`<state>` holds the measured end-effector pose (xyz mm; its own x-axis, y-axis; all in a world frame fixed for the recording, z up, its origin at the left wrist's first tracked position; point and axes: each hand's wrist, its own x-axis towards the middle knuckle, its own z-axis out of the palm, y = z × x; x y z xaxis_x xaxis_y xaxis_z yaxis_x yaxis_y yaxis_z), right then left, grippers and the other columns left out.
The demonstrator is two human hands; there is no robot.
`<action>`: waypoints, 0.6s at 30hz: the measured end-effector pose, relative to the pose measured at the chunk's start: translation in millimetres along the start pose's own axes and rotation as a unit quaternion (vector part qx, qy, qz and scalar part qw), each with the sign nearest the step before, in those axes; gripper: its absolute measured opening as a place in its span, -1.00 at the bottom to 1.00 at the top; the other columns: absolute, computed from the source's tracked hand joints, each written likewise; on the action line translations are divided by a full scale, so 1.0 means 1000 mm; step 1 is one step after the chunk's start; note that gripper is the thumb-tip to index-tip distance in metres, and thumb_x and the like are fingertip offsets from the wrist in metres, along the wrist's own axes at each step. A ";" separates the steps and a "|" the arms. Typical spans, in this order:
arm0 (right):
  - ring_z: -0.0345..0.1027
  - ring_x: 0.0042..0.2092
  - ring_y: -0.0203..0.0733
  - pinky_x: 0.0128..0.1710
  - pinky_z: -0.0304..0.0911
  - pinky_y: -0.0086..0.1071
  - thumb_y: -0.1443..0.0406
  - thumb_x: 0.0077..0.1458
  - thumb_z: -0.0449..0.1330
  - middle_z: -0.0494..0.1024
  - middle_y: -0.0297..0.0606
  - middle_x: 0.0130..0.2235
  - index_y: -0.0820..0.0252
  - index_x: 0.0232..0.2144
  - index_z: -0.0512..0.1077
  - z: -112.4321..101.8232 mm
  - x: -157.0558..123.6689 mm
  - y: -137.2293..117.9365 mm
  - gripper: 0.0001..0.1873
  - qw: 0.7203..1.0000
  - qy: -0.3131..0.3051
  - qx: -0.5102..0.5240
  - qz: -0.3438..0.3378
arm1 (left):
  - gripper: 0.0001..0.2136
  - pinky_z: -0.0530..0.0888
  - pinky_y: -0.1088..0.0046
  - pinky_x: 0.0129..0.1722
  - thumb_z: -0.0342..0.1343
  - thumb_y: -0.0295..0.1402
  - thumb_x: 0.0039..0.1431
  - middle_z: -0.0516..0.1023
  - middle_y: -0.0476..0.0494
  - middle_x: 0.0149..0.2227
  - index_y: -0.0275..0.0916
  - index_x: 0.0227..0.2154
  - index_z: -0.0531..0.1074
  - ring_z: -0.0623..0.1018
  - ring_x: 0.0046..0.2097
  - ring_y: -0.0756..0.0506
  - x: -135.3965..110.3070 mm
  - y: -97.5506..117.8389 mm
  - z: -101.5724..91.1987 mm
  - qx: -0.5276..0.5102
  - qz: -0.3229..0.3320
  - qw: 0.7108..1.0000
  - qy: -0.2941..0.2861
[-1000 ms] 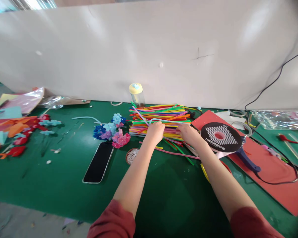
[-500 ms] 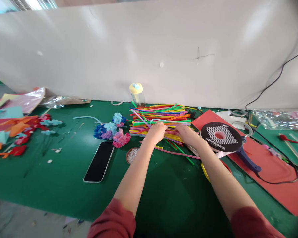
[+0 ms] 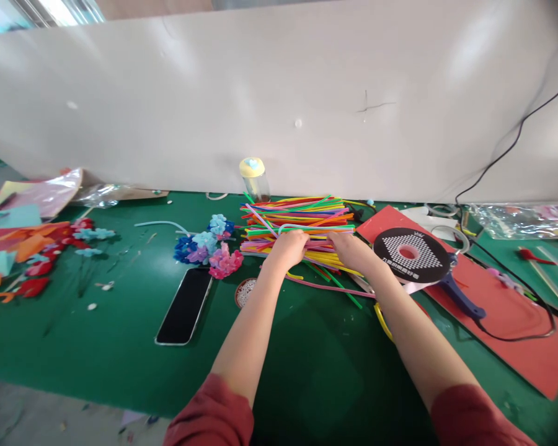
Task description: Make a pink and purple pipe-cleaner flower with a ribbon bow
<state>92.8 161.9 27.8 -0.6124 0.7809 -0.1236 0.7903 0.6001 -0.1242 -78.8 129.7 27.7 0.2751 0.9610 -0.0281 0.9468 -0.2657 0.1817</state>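
A heap of multicoloured pipe cleaners [image 3: 302, 214] lies across the table against the wall side. Both hands work at its near edge. My left hand [image 3: 289, 246] is curled over the strands, fingertips down among them, with a pale blue strand arching beside its knuckles. A short way to the right, my right hand [image 3: 349, 249] has its fingers bent and pressed onto pink and yellow strands. The fingertips of both hands are partly hidden, so the exact strands gripped cannot be singled out. One pink strand [image 3: 330, 289] and some green ones stick out toward me.
Left of the heap are pipe-cleaner flowers [image 3: 207, 244], a phone [image 3: 186, 306] and a dish of white beads [image 3: 245, 291]. A yellow-lidded jar [image 3: 255, 178] stands behind. On the right, a black ribbon spool [image 3: 428, 254] and a blue-handled corded tool [image 3: 462, 297] lie over red card [image 3: 516, 334].
The view has shifted slightly. Both hands stay at the pipe cleaners; the gap between them is a little wider, with more pink and yellow strands showing there.
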 end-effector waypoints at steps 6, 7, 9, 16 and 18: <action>0.36 -0.25 -0.20 -0.36 0.14 -0.47 0.53 0.00 -0.09 0.50 -0.18 -0.21 0.22 -0.19 0.35 -0.013 -0.003 0.016 -0.64 0.998 0.049 0.003 0.024 | -0.88 0.38 0.40 -0.24 -0.02 -0.51 0.05 0.48 -0.21 -0.28 -0.31 -0.36 0.40 0.48 -0.22 -0.13 0.001 -0.005 -0.001 -0.009 -0.025 1.000 -0.002; 0.36 -0.23 -0.21 -0.33 0.14 -0.46 0.54 -0.01 -0.09 0.50 -0.20 -0.20 0.21 -0.20 0.36 -0.018 -0.006 0.021 -0.63 0.997 0.063 0.001 0.034 | -0.88 0.39 0.40 -0.26 -0.04 -0.51 0.06 0.48 -0.21 -0.29 -0.31 -0.37 0.39 0.48 -0.23 -0.13 0.001 -0.005 -0.001 -0.012 -0.027 1.000 -0.002; 0.35 -0.17 -0.17 -0.24 0.15 -0.40 0.55 -0.07 -0.08 0.51 -0.19 -0.19 0.22 -0.24 0.38 -0.032 -0.015 0.030 -0.61 0.993 0.098 -0.011 0.061 | -0.86 0.39 0.40 -0.28 -0.06 -0.51 0.08 0.48 -0.21 -0.30 -0.31 -0.38 0.39 0.48 -0.25 -0.13 0.000 -0.007 -0.001 -0.019 -0.031 0.999 -0.001; 0.34 -0.17 0.06 -0.19 0.18 -0.08 0.44 0.02 -0.13 0.49 -0.09 -0.24 0.14 -0.29 0.36 -0.081 -0.084 0.061 -0.68 0.941 0.256 -0.068 0.209 | -0.82 0.38 0.46 -0.31 -0.11 -0.56 0.10 0.49 -0.17 -0.30 -0.28 -0.40 0.40 0.48 -0.28 -0.07 0.001 -0.012 0.002 -0.064 -0.034 0.997 -0.002; 0.37 -0.22 0.03 -0.22 0.22 -0.11 0.36 0.08 -0.17 0.50 -0.15 -0.28 0.04 -0.30 0.34 -0.091 -0.104 0.061 -0.69 0.929 0.295 -0.063 0.213 | -0.82 0.38 0.47 -0.30 -0.10 -0.55 0.09 0.49 -0.15 -0.28 -0.27 -0.40 0.40 0.47 -0.26 -0.06 0.001 -0.014 0.002 -0.078 -0.027 0.997 -0.002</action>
<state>206.8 133.4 122.3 -0.1541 0.8889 0.4313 0.9771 0.2021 -0.0674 -91.5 134.5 22.9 0.2257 0.9731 -0.0463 0.9230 -0.1984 0.3298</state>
